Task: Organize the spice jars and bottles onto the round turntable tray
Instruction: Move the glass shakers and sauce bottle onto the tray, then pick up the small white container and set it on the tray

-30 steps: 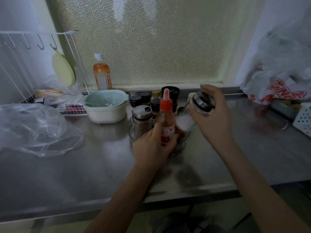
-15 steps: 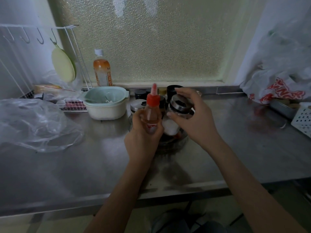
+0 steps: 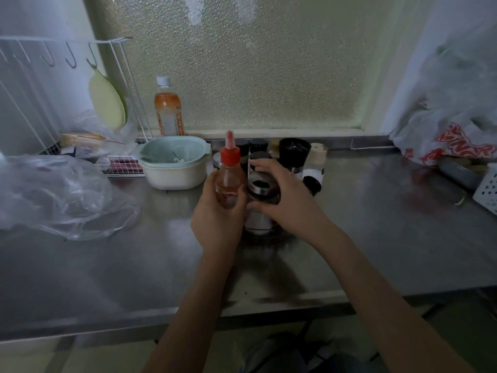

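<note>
Steel counter [image 3: 376, 224] under frosted window. Left hand [image 3: 215, 219] wraps the red-capped squeeze bottle [image 3: 229, 181], held upright just left of the turntable tray [image 3: 271, 235]. Right hand [image 3: 285, 200] clasps the steel-lidded glass jar [image 3: 259, 208] standing on the tray. Jar likely heavy, slick, breakable: grip its body. Bottle light, yielding.

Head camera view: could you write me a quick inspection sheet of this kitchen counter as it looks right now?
Surface: steel counter, dim, smeared.
Job's things: red-capped sauce bottle held upright; steel-lidded jar on the turntable tray, other jars behind.
Clutter: mint bowl, clear plastic bag, drink bottle.
Hands: left hand grips the sauce bottle; right hand holds the jar.
Cables: nothing seen.
Surroundings: frosted window, wire rack, printed bag.
</note>
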A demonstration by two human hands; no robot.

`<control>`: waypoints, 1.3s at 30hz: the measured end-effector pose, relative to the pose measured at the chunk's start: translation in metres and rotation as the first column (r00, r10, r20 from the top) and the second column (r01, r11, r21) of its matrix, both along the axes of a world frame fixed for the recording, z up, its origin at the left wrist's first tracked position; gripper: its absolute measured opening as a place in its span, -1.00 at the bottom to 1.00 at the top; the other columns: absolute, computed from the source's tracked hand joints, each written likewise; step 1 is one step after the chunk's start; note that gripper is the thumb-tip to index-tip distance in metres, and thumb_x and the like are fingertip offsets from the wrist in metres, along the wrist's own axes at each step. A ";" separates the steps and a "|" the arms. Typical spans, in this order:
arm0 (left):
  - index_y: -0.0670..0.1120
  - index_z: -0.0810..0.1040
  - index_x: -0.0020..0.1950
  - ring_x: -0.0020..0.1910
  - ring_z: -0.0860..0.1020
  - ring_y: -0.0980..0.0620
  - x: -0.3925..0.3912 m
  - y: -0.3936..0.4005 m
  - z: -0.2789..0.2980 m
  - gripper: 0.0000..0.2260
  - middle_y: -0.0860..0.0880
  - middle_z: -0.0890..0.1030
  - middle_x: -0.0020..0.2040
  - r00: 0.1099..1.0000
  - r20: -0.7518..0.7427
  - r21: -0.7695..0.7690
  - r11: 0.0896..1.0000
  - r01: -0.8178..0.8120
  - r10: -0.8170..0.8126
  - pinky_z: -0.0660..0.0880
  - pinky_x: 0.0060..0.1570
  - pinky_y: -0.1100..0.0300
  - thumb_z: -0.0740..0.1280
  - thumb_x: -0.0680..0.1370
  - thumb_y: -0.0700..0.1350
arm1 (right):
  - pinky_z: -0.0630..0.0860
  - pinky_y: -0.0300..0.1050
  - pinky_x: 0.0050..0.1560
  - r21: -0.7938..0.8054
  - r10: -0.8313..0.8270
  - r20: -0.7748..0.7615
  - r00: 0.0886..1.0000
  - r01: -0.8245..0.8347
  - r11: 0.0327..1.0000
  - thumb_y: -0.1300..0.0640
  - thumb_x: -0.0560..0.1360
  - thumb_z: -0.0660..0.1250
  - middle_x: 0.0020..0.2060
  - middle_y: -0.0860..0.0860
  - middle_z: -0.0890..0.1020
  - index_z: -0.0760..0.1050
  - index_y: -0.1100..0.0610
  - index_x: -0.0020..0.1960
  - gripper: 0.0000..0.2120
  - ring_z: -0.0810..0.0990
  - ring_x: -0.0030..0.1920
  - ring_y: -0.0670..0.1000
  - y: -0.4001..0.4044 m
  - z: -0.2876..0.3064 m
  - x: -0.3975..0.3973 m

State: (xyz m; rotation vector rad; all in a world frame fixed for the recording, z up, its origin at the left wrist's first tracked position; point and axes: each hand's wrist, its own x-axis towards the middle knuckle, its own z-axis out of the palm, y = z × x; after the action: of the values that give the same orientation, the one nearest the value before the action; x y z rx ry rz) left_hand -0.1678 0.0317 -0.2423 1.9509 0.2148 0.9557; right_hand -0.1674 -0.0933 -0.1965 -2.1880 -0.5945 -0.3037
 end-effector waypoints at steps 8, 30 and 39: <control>-0.11 0.31 0.27 -0.30 0.57 -0.04 -0.015 -0.007 0.001 -0.51 0.06 0.56 -0.26 0.993 0.113 0.028 0.999 0.036 -0.039 0.35 -0.30 0.19 0.13 0.45 0.16 | 0.44 -0.09 0.01 0.195 -0.615 -0.138 0.776 0.630 0.751 -0.10 0.49 0.27 0.15 0.12 0.50 0.31 0.11 0.28 -0.55 0.49 0.15 0.15 -0.055 -0.018 0.013; -0.04 0.30 0.17 -0.39 0.60 -0.16 -0.013 -0.011 0.000 -0.47 -0.06 0.64 -0.28 0.995 0.085 0.264 0.964 0.022 -0.046 0.39 -0.41 0.22 0.30 0.35 0.24 | 0.48 -0.28 -0.10 0.492 -0.497 -0.050 0.866 0.455 0.742 0.02 0.51 0.29 -0.06 -0.06 0.54 0.35 0.03 0.23 -0.68 0.55 -0.04 -0.03 -0.073 -0.013 0.030; -0.06 0.35 0.10 -0.18 0.52 0.01 0.001 -0.004 -0.007 -0.56 -0.01 0.57 -0.09 0.997 0.076 -0.054 0.999 -0.003 0.007 0.43 -0.20 0.08 0.08 0.46 0.26 | 0.45 0.11 0.23 0.211 -0.381 -0.290 0.878 0.447 0.869 0.23 0.35 0.48 0.25 0.15 0.47 0.21 0.18 0.39 -0.30 0.48 0.20 0.12 -0.107 -0.037 0.131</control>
State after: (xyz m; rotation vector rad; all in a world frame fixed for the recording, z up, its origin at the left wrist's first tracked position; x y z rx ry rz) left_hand -0.1673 0.0272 -0.2496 1.8619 0.1993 1.0156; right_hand -0.0364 -0.2005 -0.2335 -2.0240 0.0654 -0.3194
